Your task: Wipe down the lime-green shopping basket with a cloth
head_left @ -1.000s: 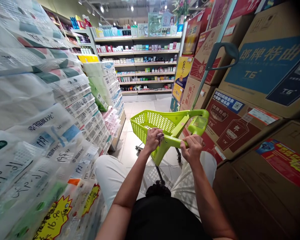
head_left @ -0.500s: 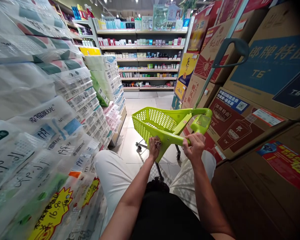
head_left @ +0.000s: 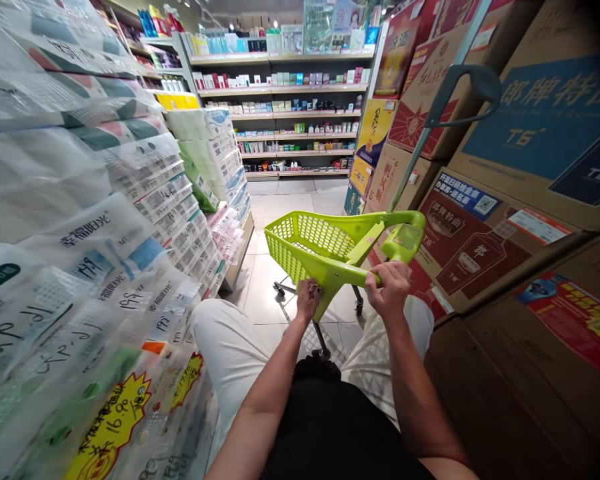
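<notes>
The person wears a black top (head_left: 330, 433) that covers the belly. It looks plain, with no pictures or words on it. The trousers (head_left: 225, 347) are white and loose, and they cover both legs. Both arms are bare, with no sleeves on them. The left hand (head_left: 307, 300) and the right hand (head_left: 390, 288) are bare too, with no gloves. No watch or ring shows on them. The shoes cannot be seen.

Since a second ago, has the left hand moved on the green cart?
Yes. The left hand has slid down the green cart, from beside the right hand near the handle bar to the basket's lower back edge, where it now sits lower than the right hand.
</notes>
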Demonstrator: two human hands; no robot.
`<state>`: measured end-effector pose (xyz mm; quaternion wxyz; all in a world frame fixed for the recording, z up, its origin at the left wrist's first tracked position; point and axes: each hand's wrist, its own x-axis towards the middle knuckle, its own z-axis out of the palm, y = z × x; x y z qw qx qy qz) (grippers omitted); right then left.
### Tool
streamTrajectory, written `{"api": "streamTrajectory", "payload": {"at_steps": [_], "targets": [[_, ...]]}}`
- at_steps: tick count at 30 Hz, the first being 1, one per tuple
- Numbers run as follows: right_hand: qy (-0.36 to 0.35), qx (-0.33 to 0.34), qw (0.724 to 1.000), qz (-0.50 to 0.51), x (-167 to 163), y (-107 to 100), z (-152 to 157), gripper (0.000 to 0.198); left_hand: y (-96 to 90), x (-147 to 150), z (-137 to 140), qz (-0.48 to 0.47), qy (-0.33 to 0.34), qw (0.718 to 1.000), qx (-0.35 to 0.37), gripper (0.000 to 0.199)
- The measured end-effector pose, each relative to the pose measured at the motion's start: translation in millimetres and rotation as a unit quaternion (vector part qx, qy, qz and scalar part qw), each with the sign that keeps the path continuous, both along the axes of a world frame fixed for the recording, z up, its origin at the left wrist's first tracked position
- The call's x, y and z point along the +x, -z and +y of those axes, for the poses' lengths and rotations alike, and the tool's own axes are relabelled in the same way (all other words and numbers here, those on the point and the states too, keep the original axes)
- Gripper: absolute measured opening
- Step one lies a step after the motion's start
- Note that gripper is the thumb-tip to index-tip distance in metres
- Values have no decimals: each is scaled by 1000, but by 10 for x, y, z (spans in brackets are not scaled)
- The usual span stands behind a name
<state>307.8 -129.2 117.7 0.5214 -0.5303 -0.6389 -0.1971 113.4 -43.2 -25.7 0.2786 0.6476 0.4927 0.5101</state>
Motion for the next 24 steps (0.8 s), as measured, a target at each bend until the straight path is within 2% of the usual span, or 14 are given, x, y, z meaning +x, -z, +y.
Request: {"api": "streamTrajectory", "payload": {"at_steps": [2, 7, 12, 15, 18, 20, 22, 24], "targets": [[8, -5, 1000, -2, -6, -6, 5, 18, 30, 1, 0, 6, -8, 1000, -3, 14], [11, -4, 1000, -6, 6, -5, -4, 20, -45, 46, 22, -4, 19, 996, 91, 18], [5, -5, 1000, -13, 16, 0, -19, 19, 207, -36, 26, 43, -3, 995, 86, 20], [2, -10, 1000, -21, 15, 3, 6, 20, 162, -103, 351, 30, -55, 994, 93, 17], [1, 1, 1000, -23, 37, 11, 43, 20, -121, -191, 862, -16, -145, 988, 53, 11], [-1, 4, 1000, -26, 57, 18, 64, 19, -285, -240, 1124, -27, -172, 985, 14, 14], [0, 0, 1000, -26, 71, 23, 77, 17, -313, -233, 1195, -39, -172, 984, -4, 16], [3, -5, 1000, -21, 73, 26, 84, 16, -172, -153, 1038, -63, -159, 985, -8, 15]]}}
